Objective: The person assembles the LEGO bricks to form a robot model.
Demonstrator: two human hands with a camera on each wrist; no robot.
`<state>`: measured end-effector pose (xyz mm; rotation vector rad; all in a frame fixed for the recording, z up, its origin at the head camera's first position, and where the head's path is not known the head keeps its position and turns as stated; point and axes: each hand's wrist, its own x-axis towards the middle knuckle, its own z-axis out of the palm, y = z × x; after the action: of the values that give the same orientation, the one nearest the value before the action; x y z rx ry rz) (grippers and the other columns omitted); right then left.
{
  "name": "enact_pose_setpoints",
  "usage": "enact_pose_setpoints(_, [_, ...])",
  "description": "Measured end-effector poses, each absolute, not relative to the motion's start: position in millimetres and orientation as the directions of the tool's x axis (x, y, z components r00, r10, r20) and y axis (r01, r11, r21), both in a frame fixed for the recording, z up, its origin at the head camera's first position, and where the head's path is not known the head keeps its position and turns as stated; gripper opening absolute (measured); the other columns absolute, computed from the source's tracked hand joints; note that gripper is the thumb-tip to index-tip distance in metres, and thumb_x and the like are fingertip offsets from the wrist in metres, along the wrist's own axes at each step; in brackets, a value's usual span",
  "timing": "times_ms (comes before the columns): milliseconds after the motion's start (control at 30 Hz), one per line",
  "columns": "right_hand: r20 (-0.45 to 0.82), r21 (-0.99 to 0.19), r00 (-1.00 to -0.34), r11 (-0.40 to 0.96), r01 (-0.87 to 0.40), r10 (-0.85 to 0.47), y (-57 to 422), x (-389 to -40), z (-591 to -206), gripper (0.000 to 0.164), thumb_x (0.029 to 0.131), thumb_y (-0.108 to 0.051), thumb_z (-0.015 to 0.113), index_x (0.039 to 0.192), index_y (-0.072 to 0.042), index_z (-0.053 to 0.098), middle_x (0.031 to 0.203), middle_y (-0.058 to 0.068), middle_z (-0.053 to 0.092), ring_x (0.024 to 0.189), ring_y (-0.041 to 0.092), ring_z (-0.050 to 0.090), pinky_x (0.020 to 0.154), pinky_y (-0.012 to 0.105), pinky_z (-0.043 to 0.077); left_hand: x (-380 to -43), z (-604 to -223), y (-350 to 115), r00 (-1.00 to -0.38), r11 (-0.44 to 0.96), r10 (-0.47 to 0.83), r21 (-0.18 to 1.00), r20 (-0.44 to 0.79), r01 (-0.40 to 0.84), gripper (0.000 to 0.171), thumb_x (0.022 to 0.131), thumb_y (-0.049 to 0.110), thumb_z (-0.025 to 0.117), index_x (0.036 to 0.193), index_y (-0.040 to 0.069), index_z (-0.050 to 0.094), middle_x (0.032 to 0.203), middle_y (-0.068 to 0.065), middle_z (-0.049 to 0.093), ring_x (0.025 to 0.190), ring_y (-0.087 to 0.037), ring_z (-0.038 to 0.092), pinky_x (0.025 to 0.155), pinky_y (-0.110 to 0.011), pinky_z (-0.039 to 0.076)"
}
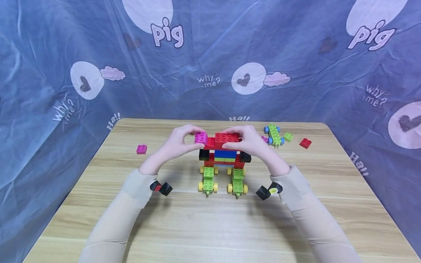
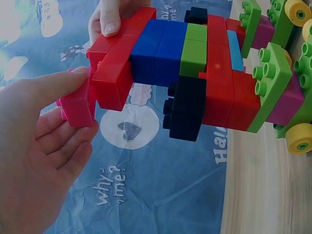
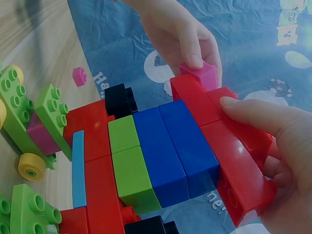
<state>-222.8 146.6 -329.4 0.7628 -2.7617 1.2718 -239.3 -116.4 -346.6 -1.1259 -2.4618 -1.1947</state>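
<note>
A figure of toy building bricks stands mid-table on two lime wheeled bases (image 1: pixel 208 182) with yellow wheels. Above the bases come red bricks (image 2: pixel 219 73), lime bricks (image 3: pixel 131 170) and blue bricks (image 1: pixel 225 154), with a black brick (image 2: pixel 187 108) jutting out on each side. Red bricks form the top. My left hand (image 1: pixel 182 140) pinches a pink brick (image 1: pixel 201 137) between thumb and fingers, right at the left end of that red top. On the other side, my right hand (image 1: pixel 246 138) grips the upper red brick (image 1: pixel 227 137), thumb on its near face.
A loose pink brick (image 1: pixel 141 149) lies to the left. At the back right are a lime wheeled base (image 1: pixel 274 134) with blue wheels, a lime brick (image 1: pixel 288 137), a red brick (image 1: pixel 305 143) and a partly hidden pink brick (image 1: pixel 264 139). Blue printed cloth (image 1: pixel 210 98) hangs behind the wooden table (image 1: pixel 210 233).
</note>
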Motion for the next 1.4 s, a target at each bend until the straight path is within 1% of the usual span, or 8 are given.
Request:
enact_pose_setpoints(200, [0.210,-0.699,-0.879,0.563,-0.441,-0.428,146.3,-223.1,-329.2,0.044,0.079,-0.024,0.079,0.119,-0.007,0.068,0.107,0.012,0.072,0.083,0.019,0.067,0.073,0.031,0.056,-239.6,-346.8,-115.1,-0.697,0.395,0.559,0.595,0.449,0.700,0.042,0.080,0.017,0.078,0.118,0.003,0.065,0.117,-0.011,0.067,0.106,-0.025,0.061,0.096,-0.041,0.049])
enact_pose_setpoints(433, [0.211,-0.709,-0.878,0.552,-0.440,-0.429,146.1,-222.7,-329.1,0.043,0.080,-0.023,0.080,0.118,-0.007,0.068,0.108,0.012,0.072,0.083,0.020,0.068,0.072,0.031,0.056,-242.0,-343.3,-113.3,-0.705,0.422,0.569,0.586,0.423,0.692,0.041,0.080,0.020,0.079,0.116,0.005,0.067,0.114,-0.009,0.069,0.105,-0.023,0.062,0.096,-0.040,0.049])
enact_pose_setpoints(767, [0.216,-0.712,-0.877,0.546,-0.442,-0.429,145.8,-221.9,-329.4,0.043,0.080,-0.022,0.079,0.119,-0.006,0.068,0.108,0.013,0.071,0.083,0.020,0.068,0.072,0.031,0.056,-246.8,-335.5,-111.6,-0.705,0.455,0.601,0.564,0.377,0.689,0.041,0.077,0.017,0.081,0.114,0.003,0.069,0.111,-0.011,0.071,0.104,-0.025,0.064,0.094,-0.039,0.051])
enact_pose_setpoints(967, [0.226,-0.701,-0.873,0.550,-0.453,-0.432,146.2,-222.4,-330.0,0.043,0.080,-0.023,0.079,0.118,-0.006,0.068,0.106,0.013,0.072,0.079,0.019,0.068,0.069,0.030,0.056,-248.9,-331.5,-111.1,-0.711,0.473,0.618,0.563,0.337,0.678,0.040,0.078,0.018,0.080,0.113,0.003,0.070,0.111,-0.010,0.071,0.105,-0.024,0.065,0.095,-0.038,0.050])
enact_pose_setpoints(1200, [0.222,-0.705,-0.875,0.549,-0.449,-0.431,146.6,-222.2,-329.6,0.043,0.080,-0.023,0.079,0.118,-0.006,0.068,0.107,0.013,0.072,0.081,0.019,0.068,0.070,0.030,0.056,-248.5,-323.6,-109.7,-0.719,0.497,0.636,0.565,0.279,0.659,0.041,0.078,0.020,0.080,0.115,0.004,0.070,0.114,-0.010,0.070,0.109,-0.025,0.063,0.097,-0.040,0.049])
enact_pose_setpoints(1400, [0.228,-0.694,-0.873,0.557,-0.457,-0.432,146.4,-222.0,-329.0,0.043,0.080,-0.023,0.079,0.118,-0.006,0.068,0.106,0.013,0.072,0.077,0.018,0.066,0.068,0.029,0.055,-248.1,-320.3,-109.0,-0.733,0.520,0.635,0.568,0.243,0.638,0.042,0.078,0.020,0.080,0.115,0.005,0.070,0.115,-0.010,0.070,0.110,-0.025,0.062,0.098,-0.040,0.049])
